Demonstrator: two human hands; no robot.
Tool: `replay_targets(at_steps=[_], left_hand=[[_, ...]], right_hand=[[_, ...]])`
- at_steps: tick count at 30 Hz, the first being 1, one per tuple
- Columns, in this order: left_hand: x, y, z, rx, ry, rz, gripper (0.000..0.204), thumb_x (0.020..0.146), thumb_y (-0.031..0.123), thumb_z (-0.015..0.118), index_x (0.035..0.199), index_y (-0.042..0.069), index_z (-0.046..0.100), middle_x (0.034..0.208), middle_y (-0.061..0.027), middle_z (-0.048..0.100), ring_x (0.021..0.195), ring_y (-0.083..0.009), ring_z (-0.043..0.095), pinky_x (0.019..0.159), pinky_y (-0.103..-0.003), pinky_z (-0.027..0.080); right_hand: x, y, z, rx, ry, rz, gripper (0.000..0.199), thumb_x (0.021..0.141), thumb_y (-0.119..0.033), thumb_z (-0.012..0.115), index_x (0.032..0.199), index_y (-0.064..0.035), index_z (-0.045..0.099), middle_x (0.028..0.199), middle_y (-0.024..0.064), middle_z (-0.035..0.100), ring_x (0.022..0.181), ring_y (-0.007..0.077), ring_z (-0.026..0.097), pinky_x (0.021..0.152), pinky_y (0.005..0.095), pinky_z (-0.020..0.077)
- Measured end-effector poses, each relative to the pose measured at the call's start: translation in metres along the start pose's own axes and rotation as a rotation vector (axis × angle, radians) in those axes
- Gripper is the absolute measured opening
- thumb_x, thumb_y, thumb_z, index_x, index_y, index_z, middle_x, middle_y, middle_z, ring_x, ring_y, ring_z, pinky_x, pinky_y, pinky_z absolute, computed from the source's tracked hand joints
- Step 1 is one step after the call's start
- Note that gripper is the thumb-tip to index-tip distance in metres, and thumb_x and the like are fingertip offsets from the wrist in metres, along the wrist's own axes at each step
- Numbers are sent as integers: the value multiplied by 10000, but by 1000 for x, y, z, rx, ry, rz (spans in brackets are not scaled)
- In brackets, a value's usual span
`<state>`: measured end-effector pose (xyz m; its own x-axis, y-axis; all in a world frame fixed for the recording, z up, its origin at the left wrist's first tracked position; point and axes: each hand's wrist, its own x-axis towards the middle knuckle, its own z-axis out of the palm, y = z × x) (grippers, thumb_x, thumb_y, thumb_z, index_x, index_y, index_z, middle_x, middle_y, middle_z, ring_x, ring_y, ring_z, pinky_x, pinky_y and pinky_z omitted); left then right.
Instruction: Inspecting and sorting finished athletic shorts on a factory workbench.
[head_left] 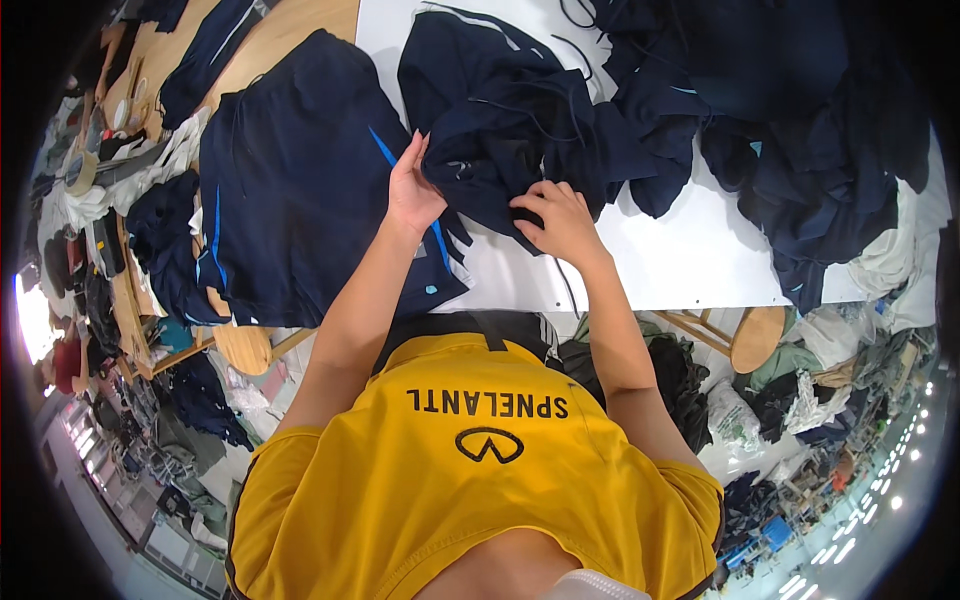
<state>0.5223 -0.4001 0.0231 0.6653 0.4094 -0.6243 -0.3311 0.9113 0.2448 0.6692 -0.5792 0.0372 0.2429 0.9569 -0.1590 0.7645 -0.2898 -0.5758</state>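
A bunched navy garment point(500, 150) with cords and small pale marks lies in front of me on the white tabletop. At its left edge is my left hand point(414, 192), turned palm inward, its visible fingers stretched upward along the cloth; the thumb side is partly covered by fabric. My right hand point(562, 222) curls its fingers and thumb onto the garment's lower right part, gripping a fold. A thin dark cord hangs below that hand over the table's near edge. Left of my left hand, navy shorts point(300, 170) with blue side strips lie spread out.
More navy garments point(800, 150) are heaped at the right of the white tabletop point(640, 260). Wooden stools point(757, 338) stand under the near edge, one on each side. Clothing piles point(830, 350) and plastic bags point(735, 420) crowd the floor. Another navy piece point(205, 60) lies at the far left.
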Motion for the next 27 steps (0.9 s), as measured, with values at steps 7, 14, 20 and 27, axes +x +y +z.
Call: replay_targets(at_steps=[7,14,20,27], left_hand=[[-4,-2,-9,-117,-99,-42,487,894,452,453,1224,102,530,1244,-90,539,1167,-289,475,1007,-442,333],[-5,-1,2,81,16,15,387,865,362,560,1145,95,560,1130,-41,592,1083,-207,527,956,-351,385],[-8,0,-5,449,65,-67,328,801,134,649,1105,50,560,1045,-55,616,971,-179,578,875,-324,433],[-13,-3,-19,21,21,-33,348,893,208,465,1187,29,519,1157,-90,589,1076,-234,555,962,-366,410]], right_hand=[[-2,-5,3,46,-107,-37,276,681,-230,721,955,-198,704,1019,29,555,987,222,477,858,336,359],[-8,-14,5,82,-339,-144,173,688,-247,700,851,-200,737,1076,37,566,1017,212,465,878,334,330],[-18,-27,16,17,-437,-193,186,733,-290,679,888,-202,733,1154,42,577,1042,212,467,899,337,313],[-23,-27,21,-2,-494,-146,271,771,-339,655,1006,-210,700,1169,30,594,1069,218,506,928,361,342]])
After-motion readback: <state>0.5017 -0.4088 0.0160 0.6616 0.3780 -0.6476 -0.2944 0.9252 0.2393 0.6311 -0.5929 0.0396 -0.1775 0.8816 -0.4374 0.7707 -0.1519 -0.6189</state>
